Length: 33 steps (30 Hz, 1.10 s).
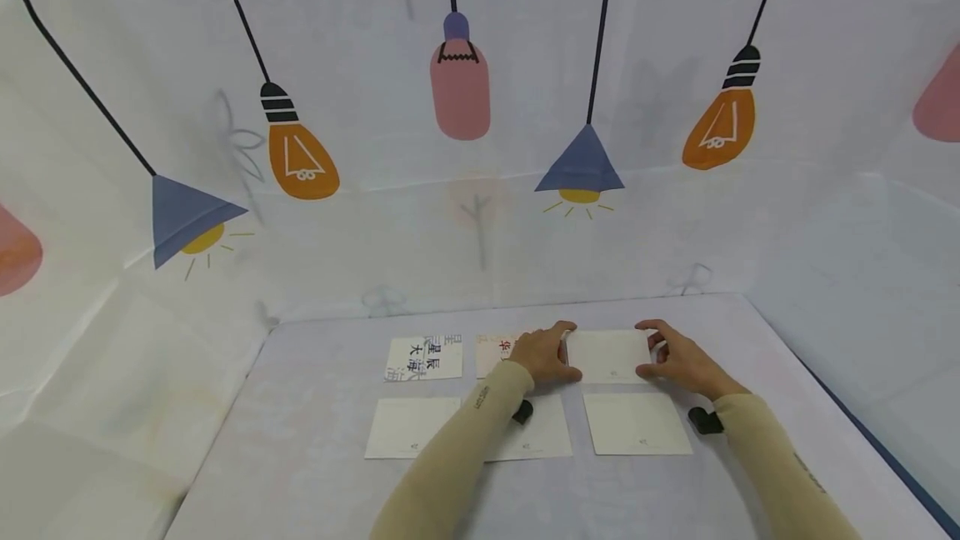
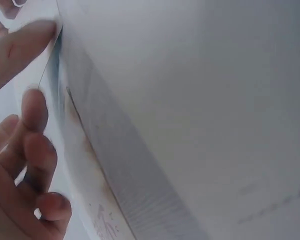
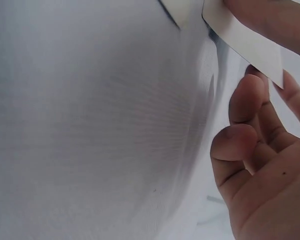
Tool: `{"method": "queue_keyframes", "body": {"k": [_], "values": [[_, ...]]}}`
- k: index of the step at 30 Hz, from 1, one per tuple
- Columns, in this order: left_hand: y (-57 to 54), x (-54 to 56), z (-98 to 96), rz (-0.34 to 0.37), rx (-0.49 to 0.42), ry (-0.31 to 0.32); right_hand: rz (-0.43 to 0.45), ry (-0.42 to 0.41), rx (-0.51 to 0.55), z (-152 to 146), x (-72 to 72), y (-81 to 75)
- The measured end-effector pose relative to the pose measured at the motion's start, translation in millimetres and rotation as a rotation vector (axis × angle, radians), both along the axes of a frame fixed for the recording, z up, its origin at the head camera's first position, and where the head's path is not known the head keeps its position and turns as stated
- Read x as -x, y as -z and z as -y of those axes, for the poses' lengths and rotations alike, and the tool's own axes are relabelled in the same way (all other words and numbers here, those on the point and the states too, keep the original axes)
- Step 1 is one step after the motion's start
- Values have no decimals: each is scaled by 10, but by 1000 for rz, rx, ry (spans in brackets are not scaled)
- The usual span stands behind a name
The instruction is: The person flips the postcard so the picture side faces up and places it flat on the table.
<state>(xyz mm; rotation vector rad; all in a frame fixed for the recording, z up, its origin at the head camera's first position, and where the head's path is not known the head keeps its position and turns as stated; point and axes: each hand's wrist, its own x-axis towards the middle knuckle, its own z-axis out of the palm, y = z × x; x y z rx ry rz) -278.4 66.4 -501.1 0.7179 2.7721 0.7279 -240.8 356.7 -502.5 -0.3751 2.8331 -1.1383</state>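
Note:
A blank white card (image 1: 609, 357) is held by its two short edges between my hands in the head view. My left hand (image 1: 542, 354) pinches its left edge, with thumb and fingertip at the rim in the left wrist view. My right hand (image 1: 678, 361) grips the right edge; in the right wrist view the card (image 3: 257, 47) shows between thumb and fingers, apart from the cloth below. Beside my left hand lies a card with red characters (image 1: 491, 352), partly covered by that hand. Left of it is a card with black characters (image 1: 423, 358).
In the near row lie a left blank card (image 1: 401, 427), a middle blank card (image 1: 551, 432) under my left forearm, and a right blank card (image 1: 637, 423). A white cloth (image 1: 300, 440) covers the table. Behind hangs a white curtain (image 1: 375, 248) printed with lamps.

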Motion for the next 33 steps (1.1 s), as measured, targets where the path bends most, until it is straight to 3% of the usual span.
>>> {"method": "queue_keyframes", "body": {"k": [11,17,24,30,33], "values": [[-26,-36,-49,106,-170,-93,-68,14,-13,60,-61,-33],[-42,-39,-82,177,-215,-105,-85,29,-22,81,-96,-37],[-58,-59,-93,159,-229,-100,-100,49,-54,79,-130,-39],[-86,-96,-89,124,-230,-96,-152,76,-85,84,-169,-154],[-95,-115,-83,115,-232,-87,-91,101,-72,73,-229,-227]]}}
